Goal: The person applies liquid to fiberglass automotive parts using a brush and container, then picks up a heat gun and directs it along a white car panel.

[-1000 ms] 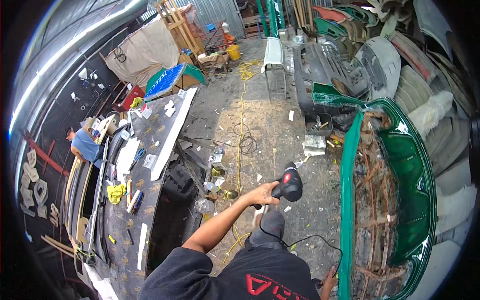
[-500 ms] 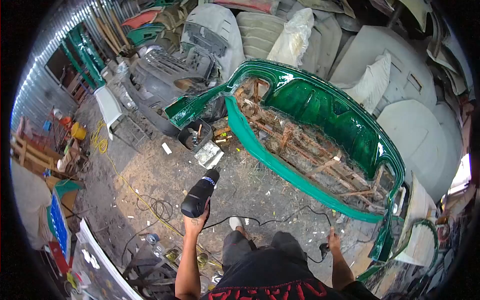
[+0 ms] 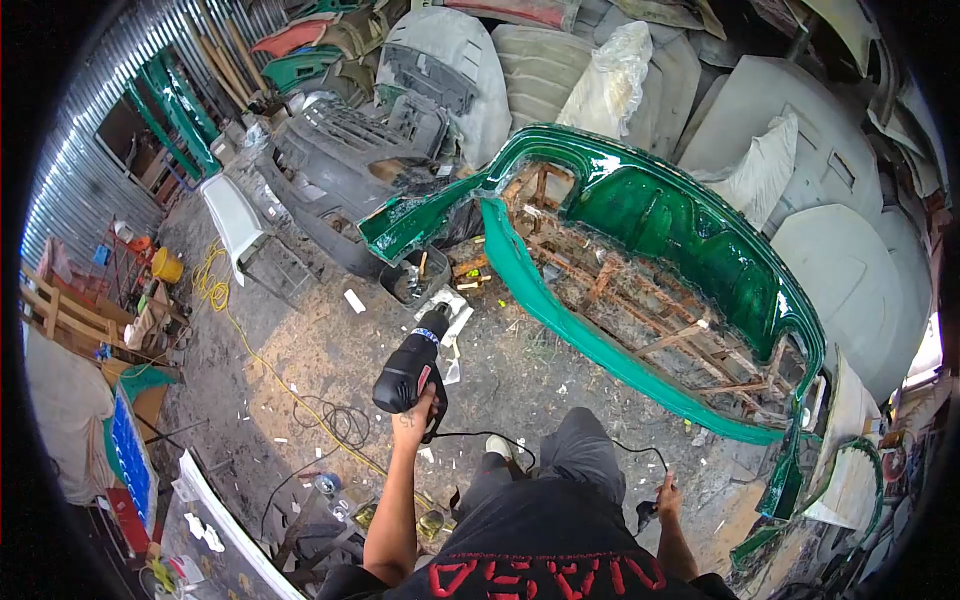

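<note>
My left hand [image 3: 418,412] is wrapped round the handle of a black heat gun [image 3: 405,375], its nozzle pointing up and away over the floor. A black cable [image 3: 490,437] runs from the tool across my legs toward my right side. Low on the right, my right hand [image 3: 669,497] is closed on the black cable, with a small dark object [image 3: 646,514] just beside it. Beyond both hands lies a large glossy green moulded part [image 3: 650,200] with a matt green front edge [image 3: 560,330] and rusty framework inside.
A dark bin [image 3: 405,285] holding tools stands ahead of the heat gun. Grey bumpers [image 3: 330,150] and pale panels [image 3: 840,270] are stacked behind. A yellow cord [image 3: 245,355] crosses the floor on the left. A white panel edge [image 3: 225,530] is at lower left.
The view has swung right, away from the workbench toward the green part. The heat gun, earlier pointing sideways, now points forward. My right hand has come further into view.
</note>
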A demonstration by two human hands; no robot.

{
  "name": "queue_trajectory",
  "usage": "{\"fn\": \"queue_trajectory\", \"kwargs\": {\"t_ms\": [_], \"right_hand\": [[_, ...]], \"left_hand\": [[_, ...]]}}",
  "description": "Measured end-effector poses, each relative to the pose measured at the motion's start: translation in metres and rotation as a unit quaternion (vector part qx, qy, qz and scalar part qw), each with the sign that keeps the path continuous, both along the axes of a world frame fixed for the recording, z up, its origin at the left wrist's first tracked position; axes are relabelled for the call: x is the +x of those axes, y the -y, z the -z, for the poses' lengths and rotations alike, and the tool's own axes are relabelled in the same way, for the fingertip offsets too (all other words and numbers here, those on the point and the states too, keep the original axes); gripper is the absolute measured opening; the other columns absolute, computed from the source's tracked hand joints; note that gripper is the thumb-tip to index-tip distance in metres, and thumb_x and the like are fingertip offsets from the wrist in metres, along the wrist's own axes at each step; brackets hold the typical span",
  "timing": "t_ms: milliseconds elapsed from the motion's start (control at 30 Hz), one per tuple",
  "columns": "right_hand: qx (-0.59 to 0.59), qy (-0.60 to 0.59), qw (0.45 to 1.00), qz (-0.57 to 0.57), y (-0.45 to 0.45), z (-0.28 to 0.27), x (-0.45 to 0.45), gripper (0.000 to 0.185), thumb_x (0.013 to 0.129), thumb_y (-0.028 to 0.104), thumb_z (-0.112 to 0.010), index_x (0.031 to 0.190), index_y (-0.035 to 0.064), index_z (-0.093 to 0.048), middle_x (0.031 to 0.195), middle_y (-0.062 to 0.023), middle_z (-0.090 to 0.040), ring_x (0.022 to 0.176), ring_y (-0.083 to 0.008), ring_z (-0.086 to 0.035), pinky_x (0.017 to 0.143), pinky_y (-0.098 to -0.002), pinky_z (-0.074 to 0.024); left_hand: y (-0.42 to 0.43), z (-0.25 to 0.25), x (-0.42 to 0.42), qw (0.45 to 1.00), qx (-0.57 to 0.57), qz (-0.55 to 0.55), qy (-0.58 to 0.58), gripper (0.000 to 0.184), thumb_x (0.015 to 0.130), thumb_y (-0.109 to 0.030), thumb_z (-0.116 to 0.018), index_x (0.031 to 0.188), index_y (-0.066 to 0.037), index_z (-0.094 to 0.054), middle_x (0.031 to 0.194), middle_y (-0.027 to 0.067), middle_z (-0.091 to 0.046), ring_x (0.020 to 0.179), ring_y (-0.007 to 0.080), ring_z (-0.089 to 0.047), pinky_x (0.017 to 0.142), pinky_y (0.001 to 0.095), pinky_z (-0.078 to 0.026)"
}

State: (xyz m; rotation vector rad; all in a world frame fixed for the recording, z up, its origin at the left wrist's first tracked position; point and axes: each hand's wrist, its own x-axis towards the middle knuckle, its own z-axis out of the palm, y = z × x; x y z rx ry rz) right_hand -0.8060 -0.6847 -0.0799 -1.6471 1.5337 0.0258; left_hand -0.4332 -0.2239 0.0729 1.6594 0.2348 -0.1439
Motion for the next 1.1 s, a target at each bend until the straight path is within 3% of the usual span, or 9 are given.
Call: {"fn": "queue_trajectory", "kwargs": {"t_ms": [233, 667, 733, 800, 867, 933, 1000, 1033, 1100], "right_hand": [[0.066, 0.045, 0.993, 0.092, -0.008, 0.034, 0.047, 0.069, 0.082, 0.069, -0.042, 0.065, 0.0037, -0.055, 0.049, -0.0034, -0.041, 0.042, -0.0168, -0.046, 0.038, -0.032, -0.0426], [-0.017, 0.031, 0.997, -0.073, 0.061, 0.023, 0.195, 0.071, 0.085, 0.067, -0.038, 0.062, 0.0022, -0.054, 0.049, -0.0045, -0.043, 0.042, -0.0192, -0.05, 0.038, -0.0309, -0.0405], [0.024, 0.018, 0.998, -0.052, 0.063, 0.027, 0.192, 0.072, 0.085, 0.068, -0.037, 0.062, 0.0023, -0.055, 0.049, -0.0039, -0.043, 0.042, -0.0196, -0.049, 0.037, -0.0311, -0.0403], [0.037, 0.022, 0.998, -0.053, 0.068, 0.041, 0.183, 0.072, 0.085, 0.067, -0.039, 0.064, -0.0004, -0.055, 0.055, -0.0072, -0.046, 0.042, -0.0195, -0.047, 0.039, -0.0315, -0.0402], [0.051, 0.02, 0.995, -0.078, 0.079, 0.065, 0.174, 0.072, 0.085, 0.066, -0.04, 0.064, -0.0004, -0.054, 0.054, -0.0064, -0.045, 0.043, -0.019, -0.047, 0.037, -0.0313, -0.0393], [0.06, 0.014, 0.996, -0.057, 0.065, 0.042, 0.18, 0.073, 0.084, 0.068, -0.04, 0.064, -0.0002, -0.054, 0.054, -0.0061, -0.046, 0.045, -0.0187, -0.048, 0.038, -0.0317, -0.0395], [0.046, 0.004, 0.998, -0.046, 0.055, 0.033, 0.19, 0.074, 0.084, 0.07, -0.039, 0.064, -0.0001, -0.054, 0.055, -0.0063, -0.047, 0.048, -0.0186, -0.048, 0.039, -0.0323, -0.0404], [0.051, 0.002, 0.998, -0.043, 0.05, 0.031, 0.193, 0.075, 0.084, 0.07, -0.038, 0.065, 0.0, -0.054, 0.055, -0.0067, -0.047, 0.049, -0.0205, -0.049, 0.039, -0.0335, -0.0419], [0.043, -0.033, 0.998, -0.042, 0.039, 0.028, 0.206, 0.075, 0.084, 0.07, -0.037, 0.067, -0.0004, -0.056, 0.055, -0.007, -0.047, 0.048, -0.0216, -0.049, 0.039, -0.0341, -0.0426]], "left_hand": [[0.02, -0.015, 0.054, 0.999, 0.022, -0.018, 0.022, 0.018, 0.083, -0.019, -0.067, 0.082, -0.002, -0.063, 0.067, 0.0039, -0.062, 0.053, 0.0114, -0.055, 0.05, 0.026, -0.043], [0.068, -0.029, 0.179, 0.986, 0.072, -0.092, 0.119, 0.014, 0.078, -0.009, -0.062, 0.088, 0.0, -0.059, 0.07, 0.0069, -0.063, 0.052, 0.014, -0.056, 0.049, 0.0276, -0.044], [0.059, -0.005, 0.197, 0.866, 0.27, -0.186, 0.376, 0.015, 0.074, -0.014, -0.065, 0.077, 0.001, -0.061, 0.062, 0.0062, -0.061, 0.051, 0.0146, -0.055, 0.049, 0.0293, -0.043], [0.043, -0.005, 0.198, 0.913, 0.268, -0.179, 0.25, 0.02, 0.07, -0.015, -0.067, 0.081, 0.001, -0.061, 0.07, 0.009, -0.063, 0.061, 0.0194, -0.06, 0.057, 0.0328, -0.046], [0.03, -0.021, 0.205, 0.97, 0.188, -0.154, -0.009, 0.017, 0.071, -0.013, -0.064, 0.081, 0.001, -0.061, 0.072, 0.0099, -0.064, 0.064, 0.0221, -0.061, 0.058, 0.0346, -0.046], [0.015, 0.006, 0.216, 0.967, 0.199, -0.156, 0.001, 0.012, 0.071, -0.011, -0.062, 0.076, 0.0, -0.061, 0.066, 0.0092, -0.062, 0.059, 0.0212, -0.06, 0.055, 0.0348, -0.046], [0.012, 0.021, 0.226, 0.928, 0.273, -0.106, 0.231, 0.008, 0.071, -0.009, -0.062, 0.068, -0.002, -0.06, 0.055, 0.0073, -0.057, 0.047, 0.0174, -0.055, 0.046, 0.0325, -0.043], [0.019, 0.005, 0.223, 0.975, 0.191, -0.082, 0.082, 0.009, 0.07, -0.01, -0.063, 0.068, -0.003, -0.06, 0.057, 0.0087, -0.059, 0.052, 0.0195, -0.058, 0.05, 0.0346, -0.045], [0.018, 0.01, 0.23, 0.955, 0.246, -0.072, 0.146, 0.011, 0.068, -0.012, -0.063, 0.066, -0.003, -0.058, 0.057, 0.0087, -0.059, 0.053, 0.0205, -0.059, 0.051, 0.0352, -0.046]]}}
